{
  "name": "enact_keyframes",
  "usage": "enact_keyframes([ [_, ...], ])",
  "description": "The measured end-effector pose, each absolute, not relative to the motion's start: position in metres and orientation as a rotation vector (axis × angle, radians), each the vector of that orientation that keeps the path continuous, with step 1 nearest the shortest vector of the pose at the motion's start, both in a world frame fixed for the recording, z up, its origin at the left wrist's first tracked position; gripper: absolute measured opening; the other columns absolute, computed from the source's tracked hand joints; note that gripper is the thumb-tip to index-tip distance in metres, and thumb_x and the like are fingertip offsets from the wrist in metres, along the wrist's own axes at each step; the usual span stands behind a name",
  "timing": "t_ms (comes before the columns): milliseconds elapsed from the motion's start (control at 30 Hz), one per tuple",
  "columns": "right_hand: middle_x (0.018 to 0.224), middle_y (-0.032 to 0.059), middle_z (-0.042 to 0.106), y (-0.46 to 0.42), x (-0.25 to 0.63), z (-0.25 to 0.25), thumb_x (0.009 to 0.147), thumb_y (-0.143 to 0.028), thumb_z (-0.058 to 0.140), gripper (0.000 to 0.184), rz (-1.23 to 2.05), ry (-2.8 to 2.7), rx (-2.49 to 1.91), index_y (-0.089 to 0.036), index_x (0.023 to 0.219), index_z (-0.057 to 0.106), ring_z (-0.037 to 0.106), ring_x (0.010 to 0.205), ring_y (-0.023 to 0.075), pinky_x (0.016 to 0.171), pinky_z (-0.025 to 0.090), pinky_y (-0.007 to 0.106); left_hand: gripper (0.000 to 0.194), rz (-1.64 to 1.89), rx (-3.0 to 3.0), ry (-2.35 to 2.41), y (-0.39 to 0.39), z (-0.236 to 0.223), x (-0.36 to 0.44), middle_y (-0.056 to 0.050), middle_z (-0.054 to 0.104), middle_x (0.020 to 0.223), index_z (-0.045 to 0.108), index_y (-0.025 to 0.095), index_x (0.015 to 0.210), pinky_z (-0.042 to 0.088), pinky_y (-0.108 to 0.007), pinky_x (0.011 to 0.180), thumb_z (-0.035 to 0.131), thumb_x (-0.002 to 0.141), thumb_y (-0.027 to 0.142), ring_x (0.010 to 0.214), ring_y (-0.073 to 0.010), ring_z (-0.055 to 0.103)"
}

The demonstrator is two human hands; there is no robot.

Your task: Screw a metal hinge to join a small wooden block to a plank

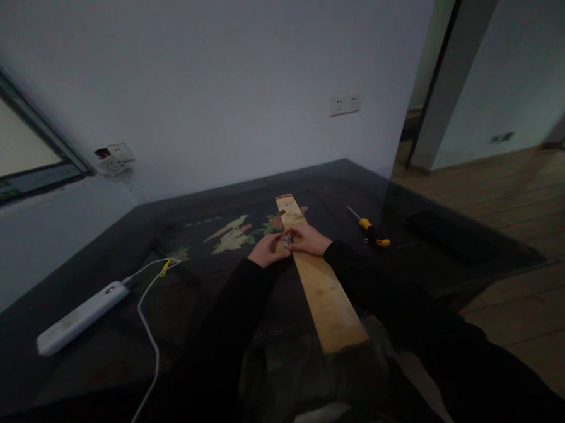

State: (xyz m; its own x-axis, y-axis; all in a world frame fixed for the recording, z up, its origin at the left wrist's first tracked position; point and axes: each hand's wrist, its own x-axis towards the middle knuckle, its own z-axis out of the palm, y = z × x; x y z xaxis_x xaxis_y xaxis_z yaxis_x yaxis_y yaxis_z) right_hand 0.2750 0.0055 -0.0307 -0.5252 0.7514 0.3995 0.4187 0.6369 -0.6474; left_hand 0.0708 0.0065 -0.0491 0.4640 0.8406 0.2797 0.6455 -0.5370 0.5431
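Note:
A long wooden board (pixel 321 291) lies on the dark table, its near end jutting past the table edge toward my lap. Over its middle, my left hand (pixel 269 250) and my right hand (pixel 308 238) meet, fingers closed around a small shiny metal piece (pixel 288 241). The piece is too small to name and partly covered by the fingers. To the right of my right hand rests a screwdriver (pixel 369 228) with a yellow and black handle, its shaft pointing away from me. Tiny bright bits lie beside its handle.
A white power strip (pixel 82 318) with a white cable (pixel 149 332) lies on the left of the dark table (pixel 206 206). A flat black object (pixel 442 233) rests on the right. Behind the table stands a wall with sockets (pixel 346 104).

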Motion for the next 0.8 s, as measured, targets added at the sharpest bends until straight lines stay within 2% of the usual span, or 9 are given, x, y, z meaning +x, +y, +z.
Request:
enact_keyframes([
  [500,0.098,0.0075,0.066,0.012,0.272,-0.037,0.072,-0.020,0.072,0.031,0.585,-2.216,-0.856,-0.014,0.101,0.066,0.058,0.092,0.0190,0.085,0.043,0.033,0.049,0.739,2.464,1.259,0.005,-0.045,0.074,-0.012,0.068,0.099,0.067,0.014,0.107,0.048,-0.040,0.086,0.071,0.070,0.046,0.095,-0.0276,0.063],
  [800,0.094,0.0053,0.067,0.016,0.269,-0.040,0.073,-0.018,0.071,0.027,0.573,-2.220,-0.867,-0.015,0.100,0.067,0.057,0.087,0.0165,0.080,0.042,0.029,0.050,0.712,2.523,1.326,0.004,-0.046,0.073,-0.012,0.066,0.105,0.067,0.016,0.109,0.046,-0.041,0.091,0.070,0.069,0.047,0.101,-0.0279,0.060],
])
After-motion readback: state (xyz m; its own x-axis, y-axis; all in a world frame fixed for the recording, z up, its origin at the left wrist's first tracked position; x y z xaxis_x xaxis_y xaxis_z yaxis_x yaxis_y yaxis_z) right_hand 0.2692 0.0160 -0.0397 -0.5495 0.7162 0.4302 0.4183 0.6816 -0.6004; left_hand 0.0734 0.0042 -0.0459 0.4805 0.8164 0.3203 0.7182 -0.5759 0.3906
